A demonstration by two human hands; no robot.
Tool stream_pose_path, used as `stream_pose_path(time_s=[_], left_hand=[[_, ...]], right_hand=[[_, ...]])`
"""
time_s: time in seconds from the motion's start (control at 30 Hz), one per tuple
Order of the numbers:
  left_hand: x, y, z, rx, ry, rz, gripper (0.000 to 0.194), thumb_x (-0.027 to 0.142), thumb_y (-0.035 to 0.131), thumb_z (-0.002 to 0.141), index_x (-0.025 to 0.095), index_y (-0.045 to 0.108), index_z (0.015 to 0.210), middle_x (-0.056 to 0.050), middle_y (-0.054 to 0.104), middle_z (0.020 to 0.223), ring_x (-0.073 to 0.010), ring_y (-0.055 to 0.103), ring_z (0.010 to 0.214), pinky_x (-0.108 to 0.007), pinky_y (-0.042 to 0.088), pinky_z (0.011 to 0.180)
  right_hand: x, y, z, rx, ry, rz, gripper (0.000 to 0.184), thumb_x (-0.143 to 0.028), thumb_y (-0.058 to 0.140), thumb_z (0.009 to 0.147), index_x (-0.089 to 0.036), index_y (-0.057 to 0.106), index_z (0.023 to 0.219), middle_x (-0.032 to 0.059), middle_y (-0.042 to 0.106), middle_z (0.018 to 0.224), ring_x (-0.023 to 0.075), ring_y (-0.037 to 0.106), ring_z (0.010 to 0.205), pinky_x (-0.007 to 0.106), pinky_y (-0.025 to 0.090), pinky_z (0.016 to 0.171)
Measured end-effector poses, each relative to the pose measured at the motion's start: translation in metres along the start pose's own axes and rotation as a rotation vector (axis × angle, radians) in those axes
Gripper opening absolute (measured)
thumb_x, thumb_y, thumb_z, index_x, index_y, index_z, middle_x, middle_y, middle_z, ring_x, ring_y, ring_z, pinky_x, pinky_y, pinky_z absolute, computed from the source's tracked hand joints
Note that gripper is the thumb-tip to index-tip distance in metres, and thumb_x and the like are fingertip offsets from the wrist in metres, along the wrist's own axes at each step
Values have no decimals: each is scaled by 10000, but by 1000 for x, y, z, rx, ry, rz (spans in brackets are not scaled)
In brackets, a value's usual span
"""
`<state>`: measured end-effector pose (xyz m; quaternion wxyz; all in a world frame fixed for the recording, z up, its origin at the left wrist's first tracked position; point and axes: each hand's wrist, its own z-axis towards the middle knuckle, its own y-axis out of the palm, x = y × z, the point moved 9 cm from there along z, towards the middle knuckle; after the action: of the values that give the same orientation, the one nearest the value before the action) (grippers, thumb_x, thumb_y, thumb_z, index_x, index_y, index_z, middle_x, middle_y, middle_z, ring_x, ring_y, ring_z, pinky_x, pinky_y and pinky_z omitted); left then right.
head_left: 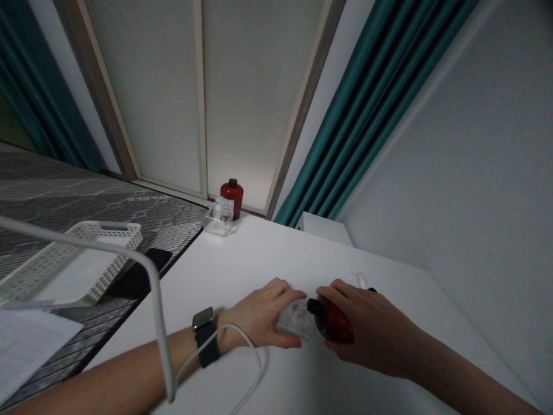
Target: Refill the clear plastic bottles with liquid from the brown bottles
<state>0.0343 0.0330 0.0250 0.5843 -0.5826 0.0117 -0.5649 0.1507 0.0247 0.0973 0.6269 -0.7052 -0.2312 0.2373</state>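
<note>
Left hand and right hand on the worktop
Left fingers grip a clear plastic stand; right fingers wrap a red bottle.

I'm working from a single feed, the camera worn on the person's head, looking forward and down over the white table. It sits close above the left hand and right hand, which fill the lower middle of the frame. The view faces a far corner of the table, toward a pale wall and a panelled door, so the table's edges run diagonally away, with a grey patterned floor mat beyond its left edge.
</note>
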Motion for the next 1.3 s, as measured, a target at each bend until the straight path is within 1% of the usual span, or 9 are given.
stream_pose_path(time_s=[0.17,0.57,0.8,0.93,1.17,1.3], left_hand=[[1,-1,0,5,-6,2,786,440,836,721,236,463,1382,-99,577,1171,-296,538,1116,-425,501,961],[0,0,0,-9,-7,-2,803,436,841,719,229,451,1390,-100,572,1191,-302,532,1126,-438,489,980],[1,0,0,-7,-8,-4,793,419,848,714,235,456,1379,-94,574,1188,-295,532,1124,-428,489,978],[0,0,0,-7,-5,-10,790,423,844,720,245,451,1382,-93,573,1191,-296,530,1135,-429,485,983],[0,0,0,-4,-11,-8,801,429,848,711,244,454,1383,-92,570,1188,-299,532,1128,-428,488,976],[0,0,0,-3,-13,-12,787,426,839,724,260,447,1386,-89,569,1189,-296,532,1128,-425,485,977]], right_hand=[[-1,0,-1,-13,12,-6,480,-268,694,727,-258,519,1174,50,634,1046,250,655,861,327,409,676],[-2,-1,-1,-15,1,-1,488,-258,683,731,-250,510,1187,57,629,1048,260,652,874,335,412,682],[0,1,0,-35,23,-4,480,-271,699,727,-262,518,1171,52,629,1060,273,656,889,347,421,693],[0,0,0,-25,18,2,487,-278,698,733,-270,510,1183,46,627,1061,268,654,881,350,419,694],[-1,0,0,-25,19,-8,451,-269,702,730,-264,523,1145,38,627,1021,258,652,847,337,405,671],[-1,-1,1,-9,12,-7,464,-271,701,732,-264,521,1160,41,627,1036,255,653,855,334,406,674]])
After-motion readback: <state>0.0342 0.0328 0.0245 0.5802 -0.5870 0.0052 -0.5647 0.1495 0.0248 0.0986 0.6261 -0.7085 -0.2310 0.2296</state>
